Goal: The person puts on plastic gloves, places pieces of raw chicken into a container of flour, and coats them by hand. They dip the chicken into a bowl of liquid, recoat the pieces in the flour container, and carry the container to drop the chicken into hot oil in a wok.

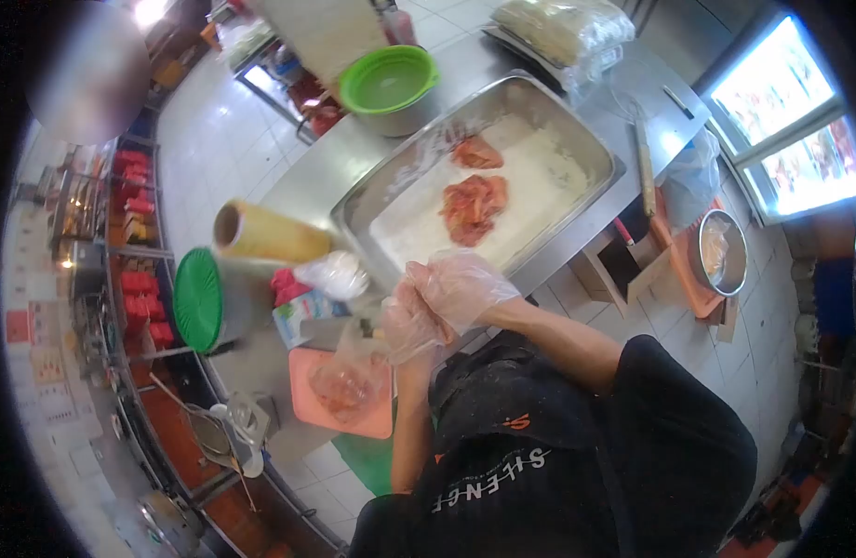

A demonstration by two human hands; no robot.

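My left hand (412,325) and my right hand (465,286), both in clear plastic gloves, meet at the near edge of a metal tray (354,200). Their fingers are closed together; something pinkish shows between them, too unclear to name. White powder (530,186) covers much of the tray floor. Two reddish meat pieces lie on it, a larger one (474,206) and a smaller one (477,152) beyond. Below my left hand, a clear bag of meat (342,389) rests on a pink board (312,409).
Left of the tray are a film roll (270,232), a green-lidded container (198,299) and a crumpled plastic bag (333,274). A green basket (389,79) stands beyond. At the right are a whisk (644,158) and a metal bowl (723,253).
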